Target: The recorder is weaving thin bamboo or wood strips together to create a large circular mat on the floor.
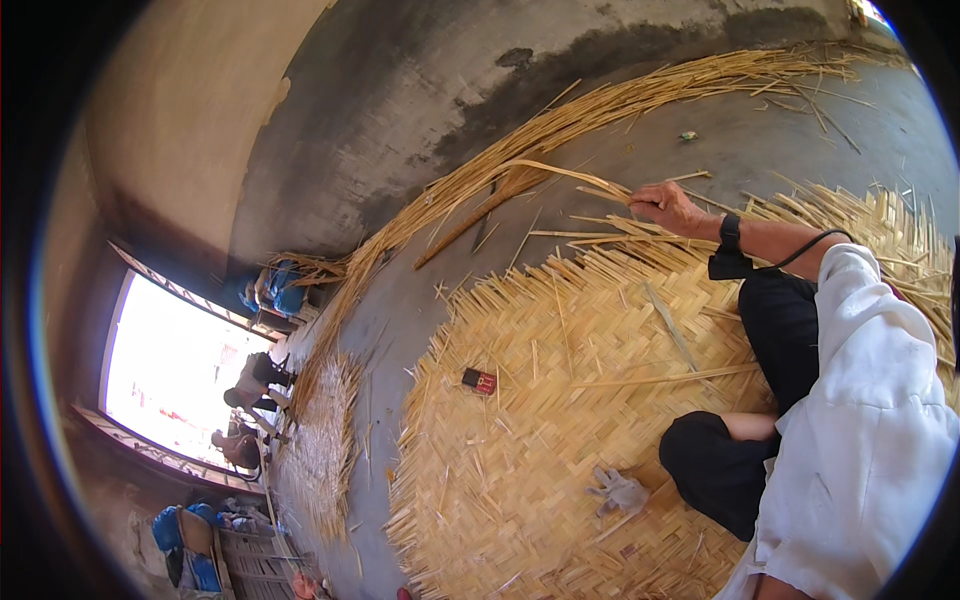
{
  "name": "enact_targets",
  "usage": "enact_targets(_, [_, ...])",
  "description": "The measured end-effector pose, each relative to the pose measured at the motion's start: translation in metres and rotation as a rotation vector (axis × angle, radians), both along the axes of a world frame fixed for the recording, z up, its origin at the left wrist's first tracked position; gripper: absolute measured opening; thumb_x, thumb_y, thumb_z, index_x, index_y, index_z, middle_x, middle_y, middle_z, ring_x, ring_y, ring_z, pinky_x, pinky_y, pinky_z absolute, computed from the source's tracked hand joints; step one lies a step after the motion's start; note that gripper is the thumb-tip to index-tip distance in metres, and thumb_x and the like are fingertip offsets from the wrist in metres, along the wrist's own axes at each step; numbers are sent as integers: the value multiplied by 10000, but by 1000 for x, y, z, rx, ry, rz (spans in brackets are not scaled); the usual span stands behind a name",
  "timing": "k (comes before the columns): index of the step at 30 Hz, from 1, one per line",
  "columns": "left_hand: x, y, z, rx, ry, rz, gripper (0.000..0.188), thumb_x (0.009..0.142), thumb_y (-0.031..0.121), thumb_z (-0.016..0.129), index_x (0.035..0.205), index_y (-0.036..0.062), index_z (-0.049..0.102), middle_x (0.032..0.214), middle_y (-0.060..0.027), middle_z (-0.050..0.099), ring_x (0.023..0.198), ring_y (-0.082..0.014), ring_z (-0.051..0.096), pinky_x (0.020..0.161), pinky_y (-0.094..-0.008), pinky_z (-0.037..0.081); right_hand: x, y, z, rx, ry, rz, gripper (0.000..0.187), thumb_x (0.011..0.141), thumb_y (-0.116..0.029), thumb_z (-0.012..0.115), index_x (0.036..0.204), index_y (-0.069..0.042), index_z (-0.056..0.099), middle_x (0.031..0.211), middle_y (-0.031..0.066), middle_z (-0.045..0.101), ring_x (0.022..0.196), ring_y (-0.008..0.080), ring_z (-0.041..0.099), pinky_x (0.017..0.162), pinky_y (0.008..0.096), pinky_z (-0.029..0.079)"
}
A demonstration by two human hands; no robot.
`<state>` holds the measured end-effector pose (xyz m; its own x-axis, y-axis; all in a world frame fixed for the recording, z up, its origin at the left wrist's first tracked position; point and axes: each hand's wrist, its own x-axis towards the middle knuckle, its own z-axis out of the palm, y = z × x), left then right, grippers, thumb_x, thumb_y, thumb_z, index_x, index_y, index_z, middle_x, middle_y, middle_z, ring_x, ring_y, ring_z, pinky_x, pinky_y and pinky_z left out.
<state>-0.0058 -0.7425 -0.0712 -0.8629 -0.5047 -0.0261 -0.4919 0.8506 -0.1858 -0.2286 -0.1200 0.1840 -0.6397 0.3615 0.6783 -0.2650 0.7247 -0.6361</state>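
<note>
My right hand (668, 207) is closed around one end of a long, flat split-cane strip (575, 173). The strip bows out to the left, over the bundle of stalks. A black band with a small device (730, 252) and a cable sits on that wrist, below the rolled white sleeve. Beneath and beside the arm spreads a herringbone-woven cane mat (540, 330) with ragged, unfinished ends along its upper edge. My folded knees in black trousers (710, 465) rest at the mat's right side. My left hand is out of the picture.
A long heap of loose cane (480, 150) runs along the wall. A small red-and-black box (479, 381) and a pale crumpled thing like a glove (620, 492) lie on the mat. Two people (245, 440) are by the bright doorway, near another mat (315, 440).
</note>
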Motion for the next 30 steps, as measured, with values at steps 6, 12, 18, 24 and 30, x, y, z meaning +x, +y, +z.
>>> enact_targets(6, [1, -1, 0, 1, -8, 14, 677, 808, 478, 450, 1376, 151, 281, 1402, -92, 314, 1294, -292, 279, 1015, -447, 240, -24, -39, 49, 46, 175, 50, 130, 803, -58, 595, 895, 31, 615, 780, 133, 614, 670, 251, 579, 581, 312, 447])
enact_targets(12, [-1, -2, -3, 14, -6, 33, 674, 807, 464, 463, 1376, 152, 281, 1403, -90, 311, 1297, -292, 275, 1017, -447, 236, -46, -37, 68, 76, 321, 22, 129, 791, -62, 614, 890, 20, 622, 754, 123, 608, 643, 242, 579, 553, 311, 442])
enact_targets(18, [-5, -7, 1, 10, 2, 30, 672, 806, 450, 477, 1376, 153, 280, 1405, -88, 309, 1300, -292, 270, 1020, -447, 232, -123, 9, 121, 12, -201, -462, 304, 791, -193, 608, 1038, -21, 564, 972, 172, 576, 920, 313, 557, 758, 418, 447])
enact_targets(24, [3, -9, 0, 28, 6, 81, 671, 805, 436, 491, 1375, 154, 280, 1407, -85, 307, 1303, -291, 266, 1022, -446, 228, -217, -35, 209, 21, 263, 146, 225, 803, -180, 569, 931, 2, 606, 816, 151, 639, 713, 297, 603, 659, 378, 484])
enact_targets(30, [27, -13, -8, 40, -3, 134, 670, 804, 422, 505, 1375, 155, 280, 1408, -83, 305, 1306, -291, 261, 1025, -446, 224, -160, -172, 58, 363, -36, 498, 92, 747, -84, 598, 792, -7, 623, 736, 119, 630, 663, 262, 610, 577, 344, 461])
